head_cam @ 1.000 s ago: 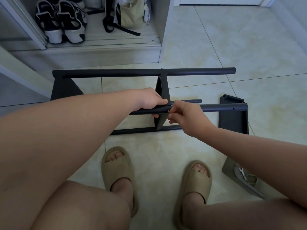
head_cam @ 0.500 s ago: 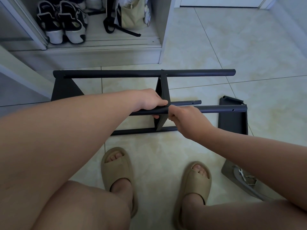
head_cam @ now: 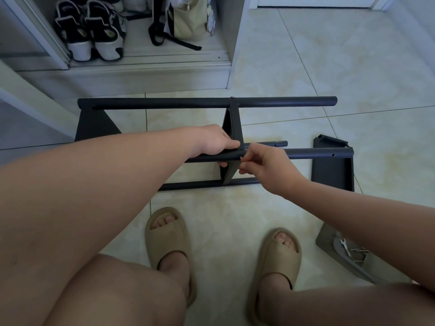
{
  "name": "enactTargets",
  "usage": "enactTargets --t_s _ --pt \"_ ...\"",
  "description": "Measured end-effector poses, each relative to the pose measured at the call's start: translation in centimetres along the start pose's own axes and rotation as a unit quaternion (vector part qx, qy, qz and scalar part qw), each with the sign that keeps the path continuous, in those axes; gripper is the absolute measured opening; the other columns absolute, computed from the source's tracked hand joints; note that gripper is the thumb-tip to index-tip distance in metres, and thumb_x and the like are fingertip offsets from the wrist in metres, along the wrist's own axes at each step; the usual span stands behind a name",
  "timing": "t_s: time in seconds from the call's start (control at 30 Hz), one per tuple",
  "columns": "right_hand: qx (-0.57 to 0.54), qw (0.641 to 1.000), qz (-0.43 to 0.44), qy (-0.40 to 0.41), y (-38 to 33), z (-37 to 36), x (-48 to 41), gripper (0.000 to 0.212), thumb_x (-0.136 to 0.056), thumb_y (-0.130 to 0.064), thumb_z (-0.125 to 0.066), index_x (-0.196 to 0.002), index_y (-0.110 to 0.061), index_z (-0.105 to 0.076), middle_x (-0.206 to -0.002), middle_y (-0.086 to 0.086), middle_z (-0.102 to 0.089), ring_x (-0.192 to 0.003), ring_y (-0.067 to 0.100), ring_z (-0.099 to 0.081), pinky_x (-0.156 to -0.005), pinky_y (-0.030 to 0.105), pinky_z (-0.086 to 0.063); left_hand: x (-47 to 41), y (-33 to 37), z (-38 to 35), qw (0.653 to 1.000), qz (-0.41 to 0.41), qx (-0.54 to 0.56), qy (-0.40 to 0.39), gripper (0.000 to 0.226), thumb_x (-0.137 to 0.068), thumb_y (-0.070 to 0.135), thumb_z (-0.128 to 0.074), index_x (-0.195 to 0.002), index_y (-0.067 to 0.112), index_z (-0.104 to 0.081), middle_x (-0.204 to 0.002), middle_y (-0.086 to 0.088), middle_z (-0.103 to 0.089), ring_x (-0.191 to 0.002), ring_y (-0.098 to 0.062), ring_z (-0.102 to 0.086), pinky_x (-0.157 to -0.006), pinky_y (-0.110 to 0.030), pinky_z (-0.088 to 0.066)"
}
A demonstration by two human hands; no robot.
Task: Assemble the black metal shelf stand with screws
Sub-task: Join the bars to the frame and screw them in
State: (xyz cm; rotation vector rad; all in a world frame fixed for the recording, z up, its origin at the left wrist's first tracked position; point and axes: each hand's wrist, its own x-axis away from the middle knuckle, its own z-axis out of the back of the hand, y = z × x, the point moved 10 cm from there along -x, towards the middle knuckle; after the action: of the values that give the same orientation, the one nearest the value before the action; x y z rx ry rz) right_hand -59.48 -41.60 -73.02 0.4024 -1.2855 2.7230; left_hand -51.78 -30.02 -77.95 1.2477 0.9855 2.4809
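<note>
Half-built black shelf stand (head_cam: 207, 102) lies on the floor (head_cam: 306, 55). Left hand (head_cam: 215, 143) grips its near tube (head_cam: 306, 153); right hand (head_cam: 266, 164) pinches something small at the middle joint, probably a screw. An end panel (head_cam: 332, 170) lies loose beside it.

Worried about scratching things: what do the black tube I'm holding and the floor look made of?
Black tube: probably metal, matte dark coating; evenly round with small drilled holes. Floor: apparently glazed ceramic tile; pale marbled squares, grout lines, soft sheen.
</note>
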Motion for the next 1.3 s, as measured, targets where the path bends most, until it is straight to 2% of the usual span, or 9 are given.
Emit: enactTargets --t_s 0.17,0.27,0.43,0.6,0.7,0.8,0.97,1.17,1.3 --pt "-0.046 0.998 -0.021 -0.024 0.2 -0.1 -0.1 0.025 -0.098 0.001 -0.059 -0.08 -0.018 -0.059 -0.086 0.004 -0.077 -0.081 0.01 -0.076 -0.088 0.04 -0.06 0.1 0.0 0.0 1.0 -0.002 -0.001 0.0 0.036 -0.1 0.047 -0.05 -0.082 0.026 -0.074 -0.075 0.001 -0.077 -0.078 -0.009 -0.07 -0.087 -0.03 -0.046" --pt "-0.144 0.988 -0.051 -0.014 0.8 -0.3 0.0 0.023 -0.097 0.008 -0.059 -0.081 -0.008 -0.057 -0.083 0.012 -0.075 -0.075 0.017 -0.076 -0.08 0.033 -0.062 0.1 0.0 0.0 1.0 -0.001 0.0 0.002 0.035 -0.1 0.047 -0.05 -0.083 0.026 -0.073 -0.074 0.001 -0.077 -0.074 -0.008 -0.068 -0.083 -0.03 -0.046" --pt "-0.237 0.967 -0.09 -0.004 1.7 -0.6 0.3 0.02 -0.097 0.008 -0.058 -0.082 -0.005 -0.057 -0.073 0.007 -0.075 -0.07 0.02 -0.075 -0.073 0.03 -0.063 0.2 0.0 -0.1 1.0 0.003 -0.003 0.003 0.035 -0.1 0.047 -0.05 -0.085 0.025 -0.073 -0.074 0.002 -0.077 -0.077 -0.01 -0.069 -0.082 -0.03 -0.046" --pt "-0.126 0.991 -0.042 0.006 0.7 -0.3 0.1 0.027 -0.096 0.009 -0.057 -0.077 -0.01 -0.057 -0.081 0.012 -0.072 -0.07 0.016 -0.072 -0.078 0.032 -0.06 0.4 0.2 0.1 1.0 0.002 0.0 0.004 0.036 -0.1 0.047 -0.05 -0.083 0.026 -0.073 -0.074 0.001 -0.077 -0.066 -0.003 -0.068 -0.077 -0.028 -0.045" --pt "-0.016 1.0 -0.006 0.013 0.0 -0.1 0.3 0.029 -0.096 0.003 -0.057 -0.077 -0.019 -0.056 -0.081 0.006 -0.073 -0.077 0.017 -0.073 -0.082 0.043 -0.059 0.3 0.2 0.0 1.0 0.002 -0.003 -0.003 0.035 -0.1 0.047 -0.05 -0.088 0.025 -0.074 -0.076 0.001 -0.077 -0.075 -0.007 -0.071 -0.087 -0.029 -0.047" --pt "0.074 0.996 0.04 0.019 -1.2 -0.1 0.5 0.027 -0.096 0.002 -0.051 -0.081 -0.02 -0.056 -0.081 0.003 -0.073 -0.082 0.023 -0.069 -0.076 0.047 -0.057 0.3 0.2 0.0 1.0 0.003 -0.007 -0.006 0.035 -0.1 0.047 -0.05 -0.092 0.023 -0.074 -0.077 0.001 -0.077 -0.078 -0.008 -0.072 -0.091 -0.029 -0.047" --pt "0.033 0.999 -0.006 0.039 -0.5 0.0 0.1 0.024 -0.095 0.001 -0.053 -0.079 -0.016 -0.056 -0.079 0.004 -0.072 -0.079 0.023 -0.071 -0.077 0.045 -0.059 0.5 0.5 0.1 0.999 -0.002 0.006 -0.048 0.022 -0.1 0.032 -0.057 -0.103 0.019 -0.075 -0.094 -0.001 -0.078 -0.086 -0.012 -0.075 -0.092 -0.03 -0.049" --pt "-0.18 0.977 -0.104 0.041 1.6 -0.5 -0.5 0.023 -0.097 0.005 -0.057 -0.079 -0.009 -0.056 -0.071 0.007 -0.071 -0.064 0.021 -0.069 -0.076 0.037 -0.063 0.6 0.6 0.1 0.997 -0.014 0.022 -0.069 0.012 -0.091 0.008 -0.068 -0.09 0.02 -0.071 -0.1 0.003 -0.075 -0.082 -0.012 -0.076 -0.076 -0.022 -0.051" --pt "-0.178 0.977 -0.108 0.039 1.5 -0.4 -0.6 0.022 -0.096 0.005 -0.059 -0.079 -0.009 -0.057 -0.074 0.011 -0.072 -0.065 0.021 -0.07 -0.078 0.04 -0.064 0.6 0.4 0.1 0.997 -0.009 0.048 -0.061 0.019 -0.09 0.009 -0.07 -0.084 0.027 -0.069 -0.084 0.013 -0.077 -0.077 -0.008 -0.075 -0.058 -0.013 -0.049"
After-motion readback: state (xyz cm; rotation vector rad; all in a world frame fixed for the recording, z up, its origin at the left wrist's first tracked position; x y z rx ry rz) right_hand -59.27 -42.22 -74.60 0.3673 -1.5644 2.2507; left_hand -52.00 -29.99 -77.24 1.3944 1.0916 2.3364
